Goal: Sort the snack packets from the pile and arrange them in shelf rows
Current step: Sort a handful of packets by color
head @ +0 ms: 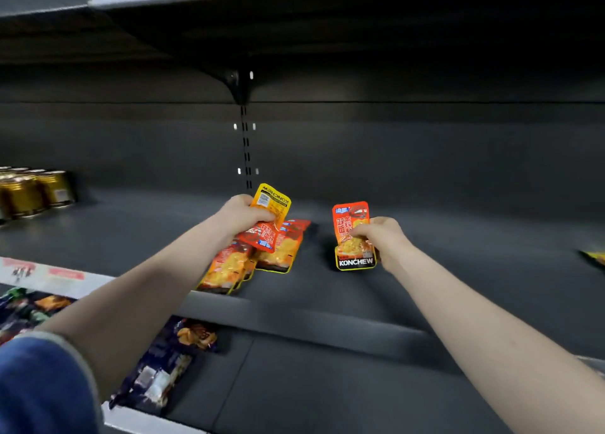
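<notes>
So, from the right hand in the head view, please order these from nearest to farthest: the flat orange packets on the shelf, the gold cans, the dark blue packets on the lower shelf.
1. Flat orange packets, just left of the right hand.
2. Dark blue packets, lower left.
3. Gold cans, far left.

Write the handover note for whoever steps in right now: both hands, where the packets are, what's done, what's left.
Left hand: grips a small bunch of packets, raised above the shelf.
Right hand: pinches one orange packet, label facing out, over a bare part of the shelf.
Done: two short overlapping rows of orange packets lie under the left hand.
Left: set down the right-hand packet, apparently starting a new row, then place those from the left hand. One stray packet lies at the far right edge.
Nearby: gold cans at far left; dark packets on the lower shelf.
</notes>
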`<action>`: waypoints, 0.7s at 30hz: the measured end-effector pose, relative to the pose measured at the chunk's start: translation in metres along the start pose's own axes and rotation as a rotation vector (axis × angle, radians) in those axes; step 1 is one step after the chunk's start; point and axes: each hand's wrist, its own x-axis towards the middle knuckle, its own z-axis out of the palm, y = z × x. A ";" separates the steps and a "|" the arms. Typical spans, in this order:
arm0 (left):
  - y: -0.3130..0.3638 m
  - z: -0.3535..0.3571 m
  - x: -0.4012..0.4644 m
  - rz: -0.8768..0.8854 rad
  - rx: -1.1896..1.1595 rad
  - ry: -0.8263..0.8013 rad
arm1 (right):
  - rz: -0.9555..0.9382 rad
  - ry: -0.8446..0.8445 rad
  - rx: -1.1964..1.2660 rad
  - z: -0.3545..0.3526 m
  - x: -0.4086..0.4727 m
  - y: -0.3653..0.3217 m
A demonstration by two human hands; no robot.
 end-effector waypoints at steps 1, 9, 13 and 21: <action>-0.007 -0.015 0.006 0.010 -0.003 -0.019 | 0.015 0.017 0.005 0.015 -0.004 0.000; -0.036 -0.081 0.043 0.064 -0.051 -0.105 | 0.075 0.085 0.034 0.086 -0.029 -0.012; -0.042 -0.086 0.050 0.084 -0.083 -0.157 | 0.115 0.140 -0.019 0.105 -0.030 -0.007; -0.053 -0.092 0.055 0.082 -0.110 -0.212 | 0.160 0.186 -0.152 0.116 -0.035 0.007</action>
